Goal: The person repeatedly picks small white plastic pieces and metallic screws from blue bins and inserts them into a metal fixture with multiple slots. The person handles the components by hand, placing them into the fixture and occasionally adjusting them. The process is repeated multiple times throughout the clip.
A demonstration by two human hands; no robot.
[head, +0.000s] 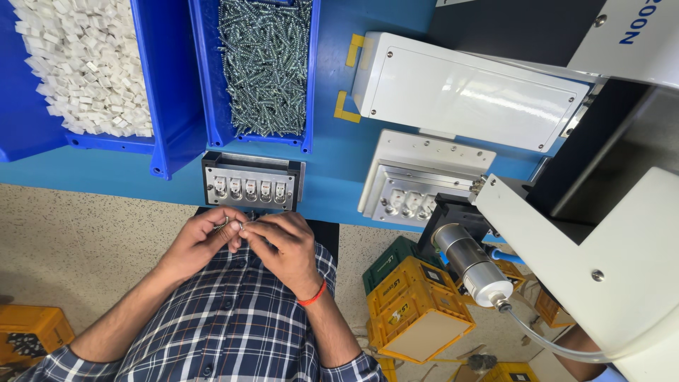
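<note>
Single head-worn view, looking steeply down, close over the blue workbench (339, 152) edge, torso below

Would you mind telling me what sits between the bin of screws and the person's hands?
In the head view, a grey metal fixture holding a row of five small white parts lies between the blue screw bin and the hands, left and right.

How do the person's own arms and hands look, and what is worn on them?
Both hands are bare, with no gloves. The left hand shows no ring, watch or band. The right hand has a thin red-orange band around its wrist. The forearms are uncovered; the sleeves of a dark blue and white checked shirt are rolled up near the elbows.
</note>
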